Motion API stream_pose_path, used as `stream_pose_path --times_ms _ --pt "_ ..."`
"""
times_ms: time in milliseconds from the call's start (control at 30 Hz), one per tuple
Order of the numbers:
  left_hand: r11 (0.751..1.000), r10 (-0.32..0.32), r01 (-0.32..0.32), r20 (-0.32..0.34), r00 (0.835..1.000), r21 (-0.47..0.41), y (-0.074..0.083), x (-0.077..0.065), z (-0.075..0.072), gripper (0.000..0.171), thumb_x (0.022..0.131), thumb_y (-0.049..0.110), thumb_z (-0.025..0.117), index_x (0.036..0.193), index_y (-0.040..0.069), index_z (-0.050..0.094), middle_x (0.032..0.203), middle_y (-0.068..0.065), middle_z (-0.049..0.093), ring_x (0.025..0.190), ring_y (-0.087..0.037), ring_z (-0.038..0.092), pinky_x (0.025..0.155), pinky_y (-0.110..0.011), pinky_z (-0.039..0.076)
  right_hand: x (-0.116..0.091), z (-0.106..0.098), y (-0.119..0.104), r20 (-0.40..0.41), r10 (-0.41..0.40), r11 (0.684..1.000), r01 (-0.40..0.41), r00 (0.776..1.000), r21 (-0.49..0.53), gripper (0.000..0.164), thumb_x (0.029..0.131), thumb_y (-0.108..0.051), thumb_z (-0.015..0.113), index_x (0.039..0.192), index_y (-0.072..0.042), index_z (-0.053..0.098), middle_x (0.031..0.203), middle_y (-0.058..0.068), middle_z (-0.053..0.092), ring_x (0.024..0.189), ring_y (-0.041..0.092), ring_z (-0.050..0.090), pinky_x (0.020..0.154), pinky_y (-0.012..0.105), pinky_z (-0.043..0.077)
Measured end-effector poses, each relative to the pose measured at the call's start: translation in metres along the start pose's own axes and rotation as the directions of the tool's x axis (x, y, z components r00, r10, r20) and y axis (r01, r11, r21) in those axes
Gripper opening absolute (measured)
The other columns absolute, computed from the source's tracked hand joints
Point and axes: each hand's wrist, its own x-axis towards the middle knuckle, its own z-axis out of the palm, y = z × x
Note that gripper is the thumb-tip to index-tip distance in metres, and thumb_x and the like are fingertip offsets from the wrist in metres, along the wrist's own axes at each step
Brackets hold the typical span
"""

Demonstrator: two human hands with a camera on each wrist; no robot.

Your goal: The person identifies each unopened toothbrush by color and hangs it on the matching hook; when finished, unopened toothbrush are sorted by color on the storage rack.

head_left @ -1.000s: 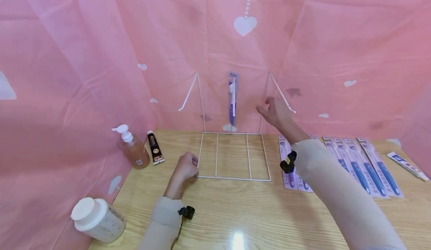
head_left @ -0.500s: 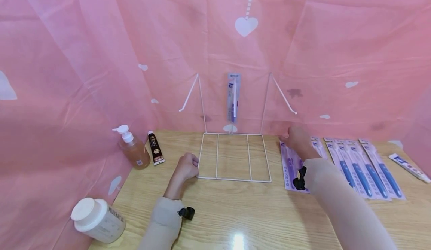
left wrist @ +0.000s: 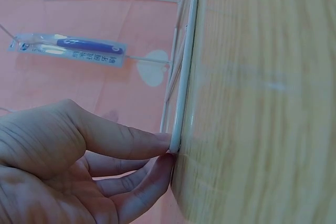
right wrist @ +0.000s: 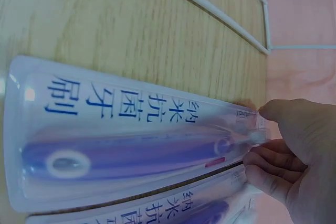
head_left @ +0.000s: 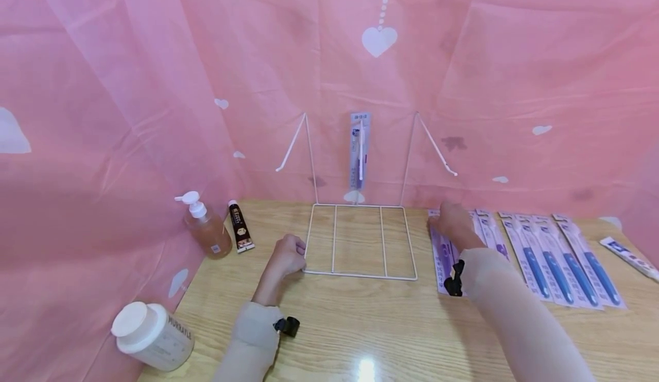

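My left hand point(head_left: 287, 254) pinches the front left corner of a white wire rack point(head_left: 360, 275) between thumb and fingertips; the left wrist view shows this bar point(left wrist: 184, 87) at the table surface. A purple toothbrush in a clear pack point(head_left: 355, 156) hangs from the rack's middle hook. To the right of the rack, my right hand point(head_left: 454, 222) grips the top end of another packaged purple toothbrush point(right wrist: 131, 158), thumb at one long edge and fingers at the other. The pack lies on the table, its head end partly hidden by the hand. A second purple pack point(right wrist: 178, 208) lies alongside.
Several blue packaged toothbrushes point(head_left: 556, 262) lie further right, then a white toothpaste tube point(head_left: 628, 258). On the left are a black tube point(head_left: 240, 227), an amber pump bottle point(head_left: 208, 230) and a white jar point(head_left: 154, 336). Pink cloth point(head_left: 257, 56) backs the wooden table point(head_left: 386, 325).
My right hand has come down from the rack's right hook to the purple packs on the table. The hanging pack has swung slightly and settled. My left hand stays at the rack corner.
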Motion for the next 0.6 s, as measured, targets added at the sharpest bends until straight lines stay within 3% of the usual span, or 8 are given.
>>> stream_pose_path --times_ms 400,600 --pt "1.0 0.007 -0.007 0.006 1.0 0.007 -0.001 0.002 0.003 0.04 0.057 -0.015 0.072 0.096 -0.004 0.068 0.083 -0.006 0.061 0.079 -0.022 0.058 0.073 -0.032 0.052 -0.003 -0.002 0.002 -0.046 -0.104 0.991 0.1 0.993 -0.086 0.019 0.084 -0.013 0.066 0.078 0.001 0.055 0.069 0.012 0.054 0.062 0.026 0.053 0.057 0.037 0.045" --pt "1.0 0.007 -0.007 0.001 1.0 0.013 -0.002 0.002 0.002 0.042 0.057 -0.015 0.073 0.097 -0.005 0.068 0.083 -0.007 0.062 0.08 -0.022 0.058 0.073 -0.032 0.053 -0.004 -0.014 -0.009 -0.093 -0.206 0.975 0.195 0.974 -0.107 0.019 0.083 -0.01 0.066 0.072 0.0 0.054 0.066 0.011 0.054 0.06 0.027 0.051 0.057 0.04 0.045"
